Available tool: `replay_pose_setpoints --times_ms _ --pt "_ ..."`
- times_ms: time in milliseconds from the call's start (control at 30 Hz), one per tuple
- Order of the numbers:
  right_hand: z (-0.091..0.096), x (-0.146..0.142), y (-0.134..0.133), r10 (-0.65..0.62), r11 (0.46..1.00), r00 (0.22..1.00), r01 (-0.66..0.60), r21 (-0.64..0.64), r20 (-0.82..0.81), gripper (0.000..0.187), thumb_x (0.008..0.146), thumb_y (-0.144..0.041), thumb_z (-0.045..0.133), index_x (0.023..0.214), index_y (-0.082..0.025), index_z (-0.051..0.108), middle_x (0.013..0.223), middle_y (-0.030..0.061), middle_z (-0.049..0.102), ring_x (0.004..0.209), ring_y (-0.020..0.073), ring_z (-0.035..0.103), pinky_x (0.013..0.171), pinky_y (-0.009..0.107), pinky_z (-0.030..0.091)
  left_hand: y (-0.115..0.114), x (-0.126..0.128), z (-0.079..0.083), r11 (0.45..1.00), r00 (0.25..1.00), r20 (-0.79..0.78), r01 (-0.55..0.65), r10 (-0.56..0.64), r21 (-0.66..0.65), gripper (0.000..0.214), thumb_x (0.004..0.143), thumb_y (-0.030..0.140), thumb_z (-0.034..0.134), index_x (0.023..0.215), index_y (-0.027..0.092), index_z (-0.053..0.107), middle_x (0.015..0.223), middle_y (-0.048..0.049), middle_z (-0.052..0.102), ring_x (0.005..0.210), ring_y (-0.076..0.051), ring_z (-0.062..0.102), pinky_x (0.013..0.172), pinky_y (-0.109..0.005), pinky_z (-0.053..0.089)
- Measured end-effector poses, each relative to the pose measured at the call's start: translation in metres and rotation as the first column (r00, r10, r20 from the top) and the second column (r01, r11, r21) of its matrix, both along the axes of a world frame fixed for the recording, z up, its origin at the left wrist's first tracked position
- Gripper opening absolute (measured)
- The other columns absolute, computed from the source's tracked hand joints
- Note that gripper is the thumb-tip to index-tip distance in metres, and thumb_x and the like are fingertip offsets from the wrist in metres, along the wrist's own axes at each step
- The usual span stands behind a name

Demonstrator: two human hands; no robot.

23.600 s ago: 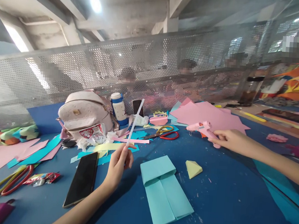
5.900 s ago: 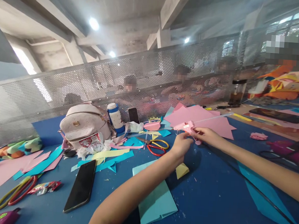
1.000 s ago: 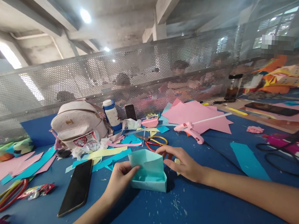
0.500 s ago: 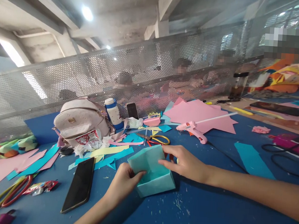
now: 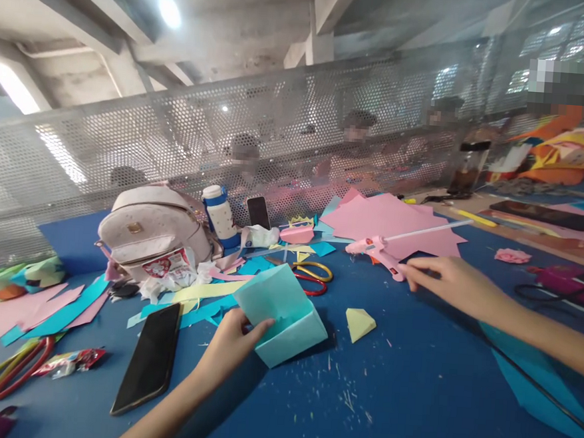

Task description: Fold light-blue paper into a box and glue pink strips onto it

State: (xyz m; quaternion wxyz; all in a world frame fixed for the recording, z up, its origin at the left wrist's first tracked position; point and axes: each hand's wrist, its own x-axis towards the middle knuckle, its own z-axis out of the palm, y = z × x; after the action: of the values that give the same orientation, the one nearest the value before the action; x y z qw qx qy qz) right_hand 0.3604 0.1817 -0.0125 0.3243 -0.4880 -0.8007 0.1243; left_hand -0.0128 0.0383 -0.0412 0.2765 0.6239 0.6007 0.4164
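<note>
A light teal folded paper box (image 5: 293, 339) with a raised flap is tilted above the blue table in the middle. My left hand (image 5: 230, 348) grips its left side, thumb inside and fingers behind. Farther right, a pink hot glue gun (image 5: 377, 251) lies on its side with a long clear glue stick in its back. My right hand (image 5: 440, 279) has its thumb and fingertips closed at the lower end of the gun's handle. A small pale yellow folded paper piece (image 5: 359, 324) lies right of the box.
Left of the box lies a black phone (image 5: 148, 359); scissors (image 5: 312, 277) lie behind the box. A backpack (image 5: 146, 225), a bottle (image 5: 219, 217) and pink paper (image 5: 396, 220) are farther back. A black cord (image 5: 536, 376) crosses teal paper at right.
My right hand has left the box and moved right to the glue gun's handle. The yellow paper piece now shows on the table. My left hand and the box have shifted slightly left.
</note>
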Motion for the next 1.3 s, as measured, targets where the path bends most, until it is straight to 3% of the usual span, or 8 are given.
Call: replay_pose_setpoints --times_ms 100,200,400,600,767,900,1067,1300 --pt "0.000 0.015 0.024 -0.021 0.994 1.000 0.021 -0.111 -0.001 0.018 0.084 -0.033 0.069 0.078 -0.016 0.069 0.082 0.0103 0.073 0.068 0.0171 0.064 0.062 0.028 0.041 -0.001 -0.002 0.004 1.000 0.998 -0.065 0.023 -0.022 0.009 0.025 0.081 0.038 0.066 0.070 0.016 0.066 0.062 0.0003 0.059 0.056 -0.012 0.046 0.052 -0.022 0.034" --pt "0.000 0.007 0.042 0.023 0.977 0.997 -0.037 -0.211 -0.069 0.020 0.082 -0.025 0.069 0.096 -0.012 0.070 0.102 0.0164 0.073 0.092 0.0215 0.067 0.076 0.030 0.045 -0.003 -0.001 0.005 0.998 0.992 -0.108 0.068 -0.067 0.000 0.024 0.083 0.037 0.063 0.075 0.015 0.067 0.064 -0.0001 0.059 0.056 -0.013 0.045 0.053 -0.023 0.034" --pt "-0.007 -0.024 0.051 0.131 0.902 0.978 -0.185 -0.391 -0.161 0.037 0.085 -0.039 0.062 0.082 -0.003 0.070 0.060 0.0070 0.064 0.055 0.0116 0.057 0.058 0.028 0.040 -0.007 0.005 0.006 0.996 0.976 -0.202 0.088 -0.083 0.013 0.026 0.090 0.034 0.053 0.072 0.016 0.058 0.064 0.0019 0.050 0.057 -0.012 0.040 0.055 -0.023 0.031" --pt "-0.004 -0.028 0.047 0.077 0.893 0.969 -0.172 -0.415 -0.235 0.058 0.084 -0.059 0.057 0.093 -0.004 0.071 0.060 -0.0007 0.051 0.049 0.0068 0.040 0.048 0.028 0.025 -0.013 0.008 0.006 0.995 0.963 -0.259 0.084 -0.069 0.047 0.028 0.092 0.030 0.049 0.067 0.018 0.048 0.063 0.0040 0.041 0.057 -0.011 0.037 0.054 -0.023 0.028" --pt "0.014 -0.020 0.024 0.166 0.879 0.942 -0.275 -0.389 -0.291 0.055 0.079 -0.068 0.062 0.063 -0.016 0.056 0.058 -0.0006 0.048 0.054 0.0104 0.042 0.051 0.028 0.031 -0.014 0.011 0.008 0.994 0.960 -0.271 0.087 -0.067 0.062 0.029 0.093 0.025 0.046 0.065 0.018 0.045 0.063 0.0044 0.041 0.058 -0.010 0.036 0.055 -0.023 0.027" --pt "0.030 -0.026 -0.014 0.396 0.778 0.883 -0.468 -0.419 -0.250 0.048 0.086 -0.062 0.057 0.066 -0.018 0.058 0.050 -0.0019 0.046 0.046 0.0105 0.039 0.046 0.028 0.029 -0.012 0.012 0.007 0.995 0.961 -0.271 0.078 -0.059 0.059 0.030 0.094 0.027 0.046 0.065 0.018 0.044 0.063 0.0047 0.039 0.059 -0.010 0.033 0.055 -0.023 0.026" --pt "0.044 -0.056 -0.058 0.534 0.752 0.834 -0.544 -0.373 -0.138 0.032 0.089 -0.048 0.059 0.080 -0.018 0.065 0.058 -0.0013 0.053 0.055 0.0133 0.048 0.050 0.026 0.035 -0.012 0.012 0.007 0.994 0.961 -0.270 0.084 -0.064 0.063 0.030 0.094 0.029 0.046 0.067 0.017 0.048 0.063 0.0046 0.039 0.058 -0.010 0.034 0.054 -0.023 0.026" --pt "0.054 -0.094 -0.072 0.680 0.687 0.731 -0.658 -0.308 -0.044 0.029 0.090 -0.043 0.057 0.097 -0.019 0.073 0.071 -0.0005 0.059 0.062 0.0136 0.049 0.055 0.024 0.037 -0.012 0.011 0.007 0.992 0.962 -0.260 0.103 -0.081 0.074 0.028 0.095 0.029 0.045 0.071 0.016 0.052 0.064 0.0046 0.039 0.059 -0.010 0.034 0.055 -0.022 0.027"
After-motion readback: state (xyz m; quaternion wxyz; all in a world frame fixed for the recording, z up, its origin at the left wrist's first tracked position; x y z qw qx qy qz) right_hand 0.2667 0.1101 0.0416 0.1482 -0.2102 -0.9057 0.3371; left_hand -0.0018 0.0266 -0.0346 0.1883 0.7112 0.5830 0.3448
